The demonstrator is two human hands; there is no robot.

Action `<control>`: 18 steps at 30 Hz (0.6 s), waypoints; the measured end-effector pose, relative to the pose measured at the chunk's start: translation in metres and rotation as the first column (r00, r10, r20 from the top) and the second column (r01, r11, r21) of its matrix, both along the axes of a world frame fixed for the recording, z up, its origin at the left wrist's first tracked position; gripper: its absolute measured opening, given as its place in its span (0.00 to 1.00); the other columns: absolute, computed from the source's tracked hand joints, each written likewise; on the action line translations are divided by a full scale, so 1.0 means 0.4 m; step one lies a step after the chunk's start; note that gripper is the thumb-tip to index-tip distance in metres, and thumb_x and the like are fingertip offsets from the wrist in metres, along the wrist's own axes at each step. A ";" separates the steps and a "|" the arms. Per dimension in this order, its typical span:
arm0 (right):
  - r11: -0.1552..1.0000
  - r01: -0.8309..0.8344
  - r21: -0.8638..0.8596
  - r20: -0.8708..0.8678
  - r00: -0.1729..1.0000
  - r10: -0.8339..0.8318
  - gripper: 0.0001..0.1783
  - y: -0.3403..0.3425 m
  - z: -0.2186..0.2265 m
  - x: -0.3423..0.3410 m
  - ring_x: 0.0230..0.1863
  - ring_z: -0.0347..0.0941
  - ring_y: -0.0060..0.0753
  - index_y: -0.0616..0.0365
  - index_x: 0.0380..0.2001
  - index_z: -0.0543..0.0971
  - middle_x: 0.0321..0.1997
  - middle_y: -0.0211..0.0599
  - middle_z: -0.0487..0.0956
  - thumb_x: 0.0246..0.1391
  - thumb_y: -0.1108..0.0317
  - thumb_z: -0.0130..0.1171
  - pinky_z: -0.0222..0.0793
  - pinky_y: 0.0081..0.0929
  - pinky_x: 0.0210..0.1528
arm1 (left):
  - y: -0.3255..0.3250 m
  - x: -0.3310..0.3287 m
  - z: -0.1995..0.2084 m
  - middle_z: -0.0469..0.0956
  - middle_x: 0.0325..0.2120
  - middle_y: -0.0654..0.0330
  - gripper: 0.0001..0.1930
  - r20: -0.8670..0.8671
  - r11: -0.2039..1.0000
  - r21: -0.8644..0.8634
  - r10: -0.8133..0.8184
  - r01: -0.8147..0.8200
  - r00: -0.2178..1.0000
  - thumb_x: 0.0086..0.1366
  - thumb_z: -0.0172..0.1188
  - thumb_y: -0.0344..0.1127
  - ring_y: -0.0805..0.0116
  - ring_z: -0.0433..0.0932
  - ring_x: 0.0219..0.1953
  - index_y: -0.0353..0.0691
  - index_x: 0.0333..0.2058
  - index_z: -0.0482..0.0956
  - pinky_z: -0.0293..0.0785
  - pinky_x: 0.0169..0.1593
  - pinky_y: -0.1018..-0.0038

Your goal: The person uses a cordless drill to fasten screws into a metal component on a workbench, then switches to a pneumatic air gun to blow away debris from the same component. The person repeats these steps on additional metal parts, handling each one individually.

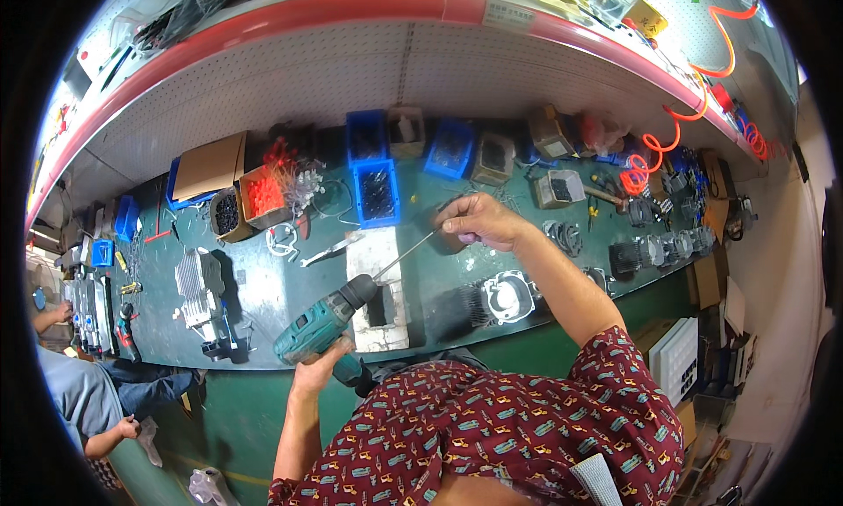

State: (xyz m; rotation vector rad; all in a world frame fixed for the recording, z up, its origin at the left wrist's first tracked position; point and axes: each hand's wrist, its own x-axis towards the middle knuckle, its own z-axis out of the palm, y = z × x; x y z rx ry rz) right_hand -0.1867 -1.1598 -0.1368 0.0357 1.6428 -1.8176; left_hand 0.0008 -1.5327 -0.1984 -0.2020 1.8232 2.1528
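Note:
My left hand point(321, 366) is wrapped round the handle of a teal cordless drill point(312, 327), which points up and to the right. A long thin bit point(406, 255) runs from its dark chuck toward my right hand point(485, 222). The fingers of that hand are pinched at the bit's tip; whatever small thing may be between them is hidden. Beneath the bit lies a worn white block point(372, 250) with a dark opening. To the right of the block, a finned metal engine cylinder point(509, 297) rests on the green bench.
An open-ended wrench point(330, 250) lies left of the block. Blue bins point(378, 193) and a box of red parts point(264, 195) line the back. A finned casting point(200, 288) stands at left, more cylinders point(667, 250) at right. An orange coiled hose point(650, 155) hangs down. Another person point(79, 401) is at far left.

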 end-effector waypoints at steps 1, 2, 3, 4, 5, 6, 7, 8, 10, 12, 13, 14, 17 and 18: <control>1.000 -0.004 -0.006 0.005 1.000 0.004 0.14 -0.004 -0.002 -0.004 0.24 0.66 0.16 0.68 0.43 0.82 0.31 0.31 0.81 0.54 0.73 0.68 0.62 0.15 0.26 | 0.001 -0.002 -0.001 0.80 0.30 0.60 0.12 0.012 1.000 0.008 0.009 -0.009 1.000 0.60 0.65 0.33 0.69 0.78 0.34 0.35 0.40 0.78 0.74 0.43 0.69; 1.000 -0.005 -0.018 0.015 1.000 0.005 0.14 -0.008 0.000 -0.007 0.24 0.66 0.16 0.68 0.43 0.82 0.31 0.31 0.81 0.55 0.73 0.68 0.62 0.15 0.26 | 0.001 -0.005 -0.001 0.80 0.30 0.60 0.12 0.012 1.000 0.024 0.007 -0.007 1.000 0.60 0.65 0.33 0.69 0.78 0.34 0.35 0.40 0.78 0.74 0.43 0.69; 1.000 -0.005 -0.030 0.026 1.000 0.005 0.14 -0.014 0.003 -0.010 0.25 0.67 0.16 0.68 0.43 0.82 0.31 0.31 0.81 0.55 0.73 0.68 0.62 0.15 0.26 | 0.002 -0.009 -0.001 0.79 0.29 0.60 0.12 0.012 0.999 0.040 0.005 -0.006 1.000 0.60 0.64 0.33 0.69 0.78 0.34 0.35 0.40 0.78 0.74 0.43 0.69; 0.999 -0.005 -0.042 0.036 0.999 0.006 0.14 -0.019 0.005 -0.014 0.25 0.67 0.16 0.68 0.43 0.82 0.31 0.31 0.81 0.55 0.73 0.68 0.62 0.15 0.26 | 0.003 -0.010 -0.001 0.79 0.29 0.60 0.11 0.011 0.998 0.056 0.004 -0.004 1.000 0.60 0.64 0.33 0.69 0.78 0.34 0.36 0.40 0.77 0.75 0.43 0.68; 0.999 -0.006 -0.047 0.046 0.999 0.008 0.13 -0.024 0.005 -0.019 0.25 0.67 0.16 0.68 0.43 0.82 0.31 0.31 0.81 0.55 0.73 0.68 0.62 0.14 0.26 | 0.004 -0.010 -0.004 0.79 0.28 0.60 0.11 0.014 0.997 0.067 0.021 -0.022 1.000 0.60 0.64 0.33 0.68 0.78 0.33 0.36 0.40 0.77 0.75 0.43 0.68; 0.999 -0.008 -0.053 0.055 0.998 0.011 0.13 -0.029 0.005 -0.024 0.25 0.67 0.16 0.68 0.43 0.81 0.31 0.31 0.81 0.55 0.73 0.68 0.62 0.14 0.26 | 0.006 -0.010 -0.008 0.78 0.28 0.60 0.11 0.017 0.996 0.079 0.038 -0.040 0.999 0.60 0.64 0.32 0.68 0.78 0.33 0.36 0.39 0.77 0.75 0.42 0.68; 0.998 -0.009 -0.060 0.066 0.998 0.013 0.13 -0.034 0.003 -0.029 0.25 0.67 0.16 0.68 0.43 0.81 0.31 0.31 0.81 0.55 0.73 0.68 0.62 0.14 0.26 | 0.007 -0.009 -0.011 0.78 0.28 0.61 0.10 0.022 0.994 0.090 0.055 -0.057 0.998 0.60 0.63 0.32 0.68 0.78 0.33 0.36 0.39 0.77 0.75 0.42 0.68; 0.998 -0.006 -0.066 0.074 0.997 0.011 0.13 -0.039 0.000 -0.033 0.25 0.67 0.16 0.68 0.43 0.81 0.31 0.31 0.81 0.55 0.73 0.67 0.62 0.14 0.26 | 0.008 -0.010 -0.012 0.77 0.27 0.61 0.10 0.022 0.993 0.098 0.057 -0.059 0.998 0.60 0.63 0.32 0.68 0.78 0.33 0.36 0.39 0.77 0.75 0.42 0.67; 0.997 0.001 -0.079 0.090 0.996 0.006 0.13 -0.049 -0.005 -0.041 0.25 0.68 0.16 0.68 0.43 0.81 0.31 0.31 0.81 0.55 0.73 0.67 0.62 0.14 0.26 | 0.009 -0.014 -0.012 0.77 0.26 0.61 0.10 0.020 0.991 0.115 0.062 -0.063 0.998 0.60 0.62 0.32 0.67 0.78 0.33 0.36 0.39 0.77 0.75 0.42 0.67; 0.996 0.003 -0.085 0.101 0.995 0.006 0.13 -0.057 -0.011 -0.049 0.25 0.67 0.16 0.68 0.43 0.81 0.31 0.31 0.81 0.56 0.73 0.67 0.62 0.14 0.27 | 0.007 -0.018 -0.011 0.77 0.27 0.61 0.09 0.027 0.991 0.117 0.061 -0.064 0.998 0.60 0.62 0.31 0.67 0.78 0.32 0.36 0.39 0.77 0.76 0.43 0.66; 0.996 0.004 -0.089 0.107 0.994 0.005 0.13 -0.062 -0.014 -0.052 0.25 0.67 0.16 0.69 0.43 0.81 0.31 0.31 0.81 0.56 0.73 0.67 0.62 0.14 0.27 | 0.006 -0.018 -0.011 0.77 0.27 0.60 0.09 0.031 0.991 0.117 0.061 -0.065 0.998 0.60 0.62 0.31 0.66 0.78 0.32 0.36 0.39 0.77 0.76 0.43 0.66; 0.994 -0.002 -0.110 0.115 0.993 0.014 0.12 -0.068 -0.014 -0.055 0.25 0.67 0.16 0.68 0.42 0.81 0.32 0.31 0.81 0.56 0.73 0.66 0.62 0.14 0.27 | 0.006 -0.018 -0.013 0.77 0.26 0.60 0.09 0.038 0.989 0.128 0.071 -0.075 0.997 0.60 0.62 0.31 0.66 0.79 0.32 0.36 0.39 0.77 0.76 0.43 0.66; 0.986 0.000 -0.166 0.143 0.989 0.024 0.11 -0.084 -0.017 -0.065 0.26 0.66 0.15 0.67 0.42 0.81 0.32 0.31 0.80 0.57 0.74 0.66 0.62 0.13 0.27 | 0.008 -0.014 -0.029 0.77 0.27 0.60 0.09 0.063 0.981 0.160 0.100 -0.109 0.993 0.60 0.62 0.31 0.67 0.78 0.32 0.36 0.38 0.78 0.76 0.43 0.67; 0.984 0.012 -0.179 0.156 0.988 0.016 0.10 -0.088 -0.030 -0.068 0.26 0.66 0.15 0.66 0.42 0.81 0.33 0.31 0.80 0.57 0.74 0.65 0.62 0.13 0.27 | 0.008 -0.011 -0.039 0.78 0.27 0.60 0.08 0.073 0.978 0.170 0.110 -0.121 0.991 0.59 0.63 0.31 0.69 0.78 0.32 0.36 0.38 0.78 0.75 0.42 0.69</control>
